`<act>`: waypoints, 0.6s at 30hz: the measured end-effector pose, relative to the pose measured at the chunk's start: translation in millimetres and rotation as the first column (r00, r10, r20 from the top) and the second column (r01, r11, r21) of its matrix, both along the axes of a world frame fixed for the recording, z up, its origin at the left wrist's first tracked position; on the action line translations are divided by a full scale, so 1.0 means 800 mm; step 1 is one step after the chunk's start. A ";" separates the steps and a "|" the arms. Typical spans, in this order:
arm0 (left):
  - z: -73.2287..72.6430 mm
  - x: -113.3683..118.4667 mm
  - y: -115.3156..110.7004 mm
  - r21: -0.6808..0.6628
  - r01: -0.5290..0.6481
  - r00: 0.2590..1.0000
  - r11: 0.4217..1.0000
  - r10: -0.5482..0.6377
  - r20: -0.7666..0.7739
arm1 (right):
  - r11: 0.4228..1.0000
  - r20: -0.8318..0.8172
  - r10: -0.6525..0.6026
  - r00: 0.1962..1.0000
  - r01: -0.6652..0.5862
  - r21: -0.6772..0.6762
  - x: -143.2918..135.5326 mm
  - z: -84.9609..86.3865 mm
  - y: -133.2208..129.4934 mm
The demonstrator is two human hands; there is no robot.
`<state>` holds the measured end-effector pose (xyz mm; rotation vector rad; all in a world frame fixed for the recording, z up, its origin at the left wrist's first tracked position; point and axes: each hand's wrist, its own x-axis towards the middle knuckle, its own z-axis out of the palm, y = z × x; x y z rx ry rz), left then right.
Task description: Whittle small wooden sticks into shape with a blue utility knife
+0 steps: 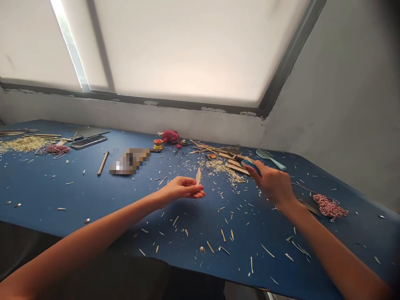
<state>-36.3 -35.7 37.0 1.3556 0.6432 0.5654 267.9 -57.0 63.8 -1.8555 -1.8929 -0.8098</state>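
Note:
My left hand (184,187) is closed, pinching a small pale piece of wood (198,176) above the blue table. The piece stands upright between thumb and fingers and tapers to a point. To the right, my right hand (275,182) is wrapped round a blue-handled tool (251,166) with a dark front end. It is close to several flat wooden strips (238,167), and its tip is too small to make out. Between and beyond my hands lies a pile of wood shavings (218,166).
Shavings litter the blue table (103,208). Thin sticks (206,146), a red plush toy (170,136) and a teal hairbrush (271,158) lie towards the wall. A red-and-white cord bundle (329,206) is at right; a phone (89,142) and a short stick (103,163) are at left.

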 end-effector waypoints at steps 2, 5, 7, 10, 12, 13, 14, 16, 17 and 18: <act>0.004 0.000 -0.001 0.003 -0.003 1.000 1.000 0.003 0.026 | 0.987 0.031 0.160 0.987 -0.160 -0.004 -0.026 -0.008 -0.005; 0.009 -0.001 -0.004 0.047 0.011 1.000 0.999 -0.012 0.025 | 0.936 0.054 0.352 0.934 -0.351 -0.034 -0.058 -0.019 -0.013; 0.012 -0.001 -0.007 0.085 0.023 0.999 0.996 -0.026 0.030 | 0.901 0.063 0.432 0.900 -0.429 -0.059 -0.068 -0.024 -0.018; 0.015 -0.001 -0.010 0.114 0.036 0.997 0.993 -0.044 0.063 | 0.879 0.081 0.476 0.876 -0.471 -0.071 -0.071 -0.029 -0.022; 0.016 0.000 -0.012 0.121 0.054 0.995 0.991 -0.063 0.075 | 0.879 0.090 0.476 0.875 -0.471 -0.066 -0.071 -0.031 -0.022; 0.017 0.000 -0.012 0.126 0.063 0.995 0.990 -0.073 0.074 | 0.879 0.090 0.476 0.875 -0.471 -0.067 -0.071 -0.032 -0.021; 0.017 0.000 -0.012 0.129 0.067 0.994 0.989 -0.077 0.072 | 0.878 0.088 0.478 0.874 -0.473 -0.072 -0.071 -0.033 -0.021; 0.015 0.000 -0.010 0.122 0.067 0.995 0.990 -0.075 0.065 | 0.875 0.081 0.483 0.872 -0.477 -0.084 -0.072 -0.034 -0.021; 0.013 -0.001 -0.009 0.112 0.064 0.996 0.992 -0.071 0.058 | 0.874 0.077 0.485 0.871 -0.478 -0.089 -0.073 -0.035 -0.021; 0.012 -0.001 -0.008 0.099 0.062 0.996 0.993 -0.068 0.053 | 0.873 0.074 0.486 0.871 -0.479 -0.092 -0.074 -0.036 -0.021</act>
